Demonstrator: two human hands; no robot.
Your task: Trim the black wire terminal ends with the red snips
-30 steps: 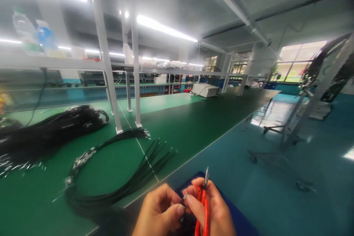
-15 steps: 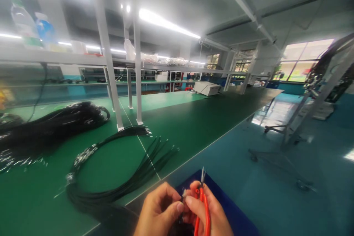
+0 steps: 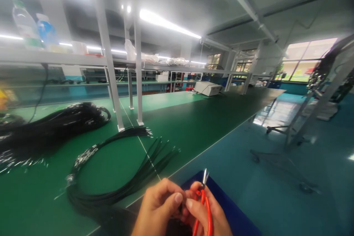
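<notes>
At the bottom of the view my right hand [image 3: 206, 214] grips small snips with orange handles [image 3: 205, 206], their metal tips pointing up. My left hand [image 3: 159, 208] is pressed against it, thumb and forefinger pinched on a small dark piece that the fingers mostly hide. Both hands hover over my blue-clad lap [image 3: 238, 217], just off the edge of the green bench [image 3: 193, 125]. A curved bundle of black wires [image 3: 116, 177] lies on the bench right beside my left hand.
A larger heap of black wires [image 3: 52, 125] lies at the far left. White shelf posts [image 3: 110, 66] rise from the bench; bottles [image 3: 35, 25] stand on the shelf. A white box [image 3: 207, 88] sits far down the bench. A wheeled metal stand [image 3: 293, 136] occupies the blue floor at right.
My left thumb and forefinger have closed tighter over the small piece, hiding its metal end. The snips have shifted slightly. The view has barely drifted.
</notes>
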